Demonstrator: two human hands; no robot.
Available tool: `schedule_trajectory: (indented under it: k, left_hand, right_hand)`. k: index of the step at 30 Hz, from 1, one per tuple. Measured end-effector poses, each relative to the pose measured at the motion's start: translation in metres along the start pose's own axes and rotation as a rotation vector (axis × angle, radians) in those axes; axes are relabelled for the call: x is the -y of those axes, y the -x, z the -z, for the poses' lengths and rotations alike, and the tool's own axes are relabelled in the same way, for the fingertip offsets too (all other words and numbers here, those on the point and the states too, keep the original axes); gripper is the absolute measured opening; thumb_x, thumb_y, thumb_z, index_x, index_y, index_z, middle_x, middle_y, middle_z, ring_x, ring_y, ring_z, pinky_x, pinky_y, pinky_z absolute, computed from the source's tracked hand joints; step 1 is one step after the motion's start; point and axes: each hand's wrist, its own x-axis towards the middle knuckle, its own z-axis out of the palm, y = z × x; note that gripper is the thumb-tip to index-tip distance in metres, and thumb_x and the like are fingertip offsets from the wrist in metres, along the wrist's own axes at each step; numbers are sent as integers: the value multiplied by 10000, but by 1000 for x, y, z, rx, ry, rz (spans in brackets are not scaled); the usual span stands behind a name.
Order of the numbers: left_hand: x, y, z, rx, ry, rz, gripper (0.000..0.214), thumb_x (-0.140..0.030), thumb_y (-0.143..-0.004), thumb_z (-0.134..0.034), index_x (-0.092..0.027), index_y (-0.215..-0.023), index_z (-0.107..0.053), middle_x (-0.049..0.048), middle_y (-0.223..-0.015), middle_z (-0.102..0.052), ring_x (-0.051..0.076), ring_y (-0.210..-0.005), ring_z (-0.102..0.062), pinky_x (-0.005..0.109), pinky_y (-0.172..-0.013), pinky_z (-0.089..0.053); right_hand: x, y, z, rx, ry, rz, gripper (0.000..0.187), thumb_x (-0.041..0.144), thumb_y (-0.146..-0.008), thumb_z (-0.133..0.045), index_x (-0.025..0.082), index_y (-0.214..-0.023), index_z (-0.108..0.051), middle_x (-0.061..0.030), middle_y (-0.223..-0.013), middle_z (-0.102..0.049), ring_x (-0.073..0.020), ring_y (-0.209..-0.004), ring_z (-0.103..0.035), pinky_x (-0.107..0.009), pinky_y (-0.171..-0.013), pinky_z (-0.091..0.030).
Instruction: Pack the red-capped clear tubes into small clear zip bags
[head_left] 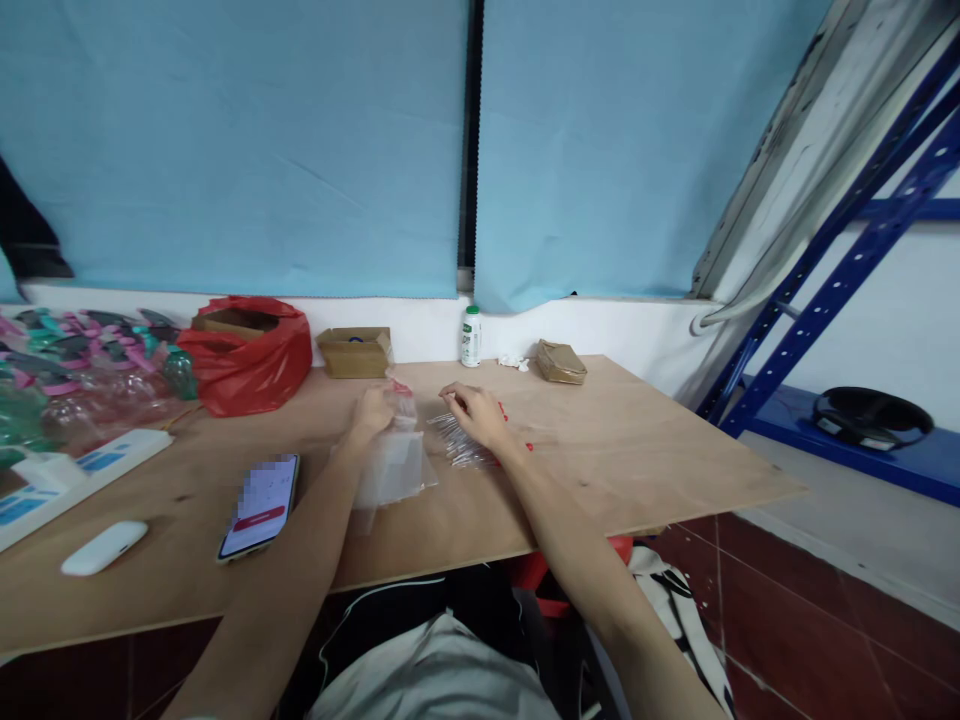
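My left hand (373, 412) is closed, pinching a small clear plastic bag (403, 408) with a red strip near its top. Below that hand a stack of clear plastic bags (394, 468) lies flat on the wooden table (637, 455). My right hand (474, 412) hovers over or rests on a pile of thin clear plastic sticks (457, 442), several with red ends showing beyond the wrist. Its thumb and fingertips come together toward the left; whatever they hold is too small to make out.
At left are a phone (262, 505), a white case (105, 547), a power strip (97, 470), spray bottles (120, 380) and a red bag (251, 365). Along the wall stand a cardboard box (354, 354), a white bottle (471, 338), crumpled tissue (514, 362) and a brown package (561, 362).
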Motion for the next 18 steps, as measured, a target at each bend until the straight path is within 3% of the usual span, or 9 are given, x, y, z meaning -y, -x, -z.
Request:
schedule_trajectory:
  k: [3, 7, 13, 15, 18]
  left_hand:
    - [-21, -1, 10, -193, 92, -118, 244, -218, -773, -712, -174, -1008, -755, 156, -1249, -726, 303, -1154, -677, 456, -1085, -502]
    - [-59, 6, 25, -302, 194, -346, 221, -290, -883, -684, -208, -1071, -767, 88, -1218, -741, 240, -1144, -687, 396, -1079, -513]
    - [-108, 22, 35, -315, 266, -543, 121, -258, -951, -645, -213, -952, -757, 48, -1030, -760, 190, -1006, -708, 337, -970, -544]
    - [-115, 25, 33, -292, 265, -569, 127, -234, -961, -628, -215, -946, -752, 44, -1012, -758, 184, -988, -707, 332, -953, -544]
    - [-118, 27, 29, -284, 255, -577, 149, -217, -975, -598, -216, -954, -745, 46, -1016, -752, 184, -977, -704, 333, -932, -542]
  right_hand:
    - [-1, 0, 0, -26, 3, -7, 270, 310, -1067, -484, 231, -1188, -713, -21, -824, -702, -191, -774, -633, -281, -786, -435]
    - [-2, -1, 2, -102, 7, -12, 301, 312, -1053, -495, 237, -1290, -664, -60, -957, -717, -231, -934, -638, -334, -884, -473]
    - [-10, -3, 3, -280, -59, -90, 536, 397, -1024, -544, 183, -1512, -482, -169, -1392, -625, -275, -1151, -600, -435, -1038, -477]
    - [-15, -5, 2, -280, -145, -144, 533, 433, -1017, -552, 178, -1483, -516, -165, -1371, -649, -263, -1106, -626, -422, -1002, -498]
    - [-22, -9, -1, -191, -341, -198, 359, 439, -999, -545, 176, -1184, -703, -96, -1066, -757, -216, -891, -672, -350, -846, -527]
